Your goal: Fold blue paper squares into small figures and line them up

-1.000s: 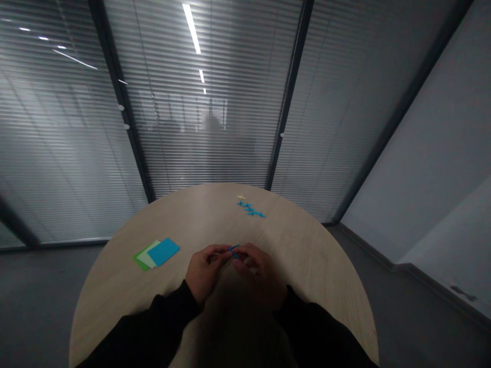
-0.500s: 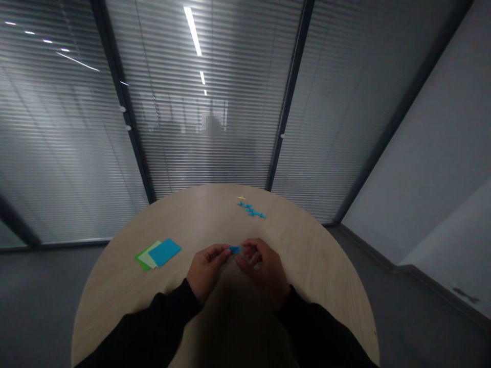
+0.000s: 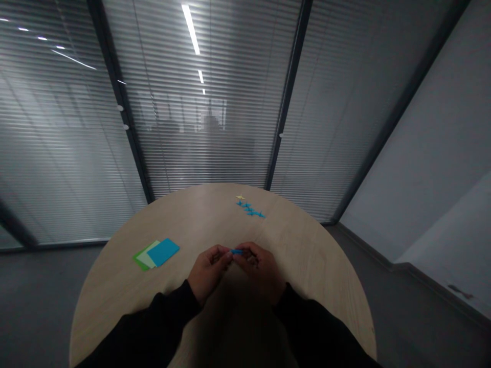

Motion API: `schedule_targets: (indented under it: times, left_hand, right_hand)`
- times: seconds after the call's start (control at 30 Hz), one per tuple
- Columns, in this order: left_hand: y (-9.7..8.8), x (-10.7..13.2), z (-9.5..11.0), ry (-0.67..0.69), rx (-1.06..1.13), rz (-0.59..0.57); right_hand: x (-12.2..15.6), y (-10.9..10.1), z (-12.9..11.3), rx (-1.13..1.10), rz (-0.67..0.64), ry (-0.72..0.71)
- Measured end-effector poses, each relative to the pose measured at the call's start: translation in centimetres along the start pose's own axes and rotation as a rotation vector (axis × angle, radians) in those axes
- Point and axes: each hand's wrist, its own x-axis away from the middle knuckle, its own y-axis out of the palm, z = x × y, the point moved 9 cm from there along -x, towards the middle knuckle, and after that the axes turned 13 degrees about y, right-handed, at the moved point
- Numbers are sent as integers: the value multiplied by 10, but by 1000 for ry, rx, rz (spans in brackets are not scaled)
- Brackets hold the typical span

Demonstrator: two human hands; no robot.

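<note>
A small folded piece of blue paper (image 3: 237,251) is pinched between my two hands, over the near middle of the table. My left hand (image 3: 209,268) has thumb and fingertips closed on its left end. My right hand (image 3: 263,268) grips the right end the same way, covering part of it. Farther off, several small blue folded paper shapes (image 3: 250,210) with pointed arms lie close together. A yellow folded paper shape (image 3: 240,197) of similar form sits just beyond them.
The round wooden table (image 3: 307,255) carries a fanned stack at left: a blue sheet (image 3: 163,252) over pale green and bright green paper sheets (image 3: 140,261). Blinds behind glass (image 3: 210,158) stand past the far edge, a grey wall (image 3: 433,179) to the right.
My right hand's fingers have closed in on the right end of the blue paper, and the hands are slightly nearer each other. The paper now looks narrower. The view has shifted slightly.
</note>
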Motion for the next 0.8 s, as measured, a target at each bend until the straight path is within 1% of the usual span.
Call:
schedule_targets:
  times: [0.1, 0.2, 0.37, 0.5, 0.7, 0.8]
  left_hand:
    - [2, 0, 1, -14, -46, -25]
    - [2, 0, 5, 9, -102, -30]
    - [2, 1, 9, 17, -167, -16]
    - [-2, 1, 13, 39, -248, 11]
    - [-2, 0, 16, 62, -363, 4]
    - [-1, -1, 16, 68, -401, -5]
  right_hand:
    - [-2, -2, 3, 8, 16, 11]
    - [-3, -3, 7, 8, 12, 25]
    - [-5, 2, 15, -19, -27, 54]
    - [-5, 9, 22, -51, -80, 73]
    - [0, 16, 19, -31, -102, 57]
    - [1, 16, 15, 3, -93, 55]
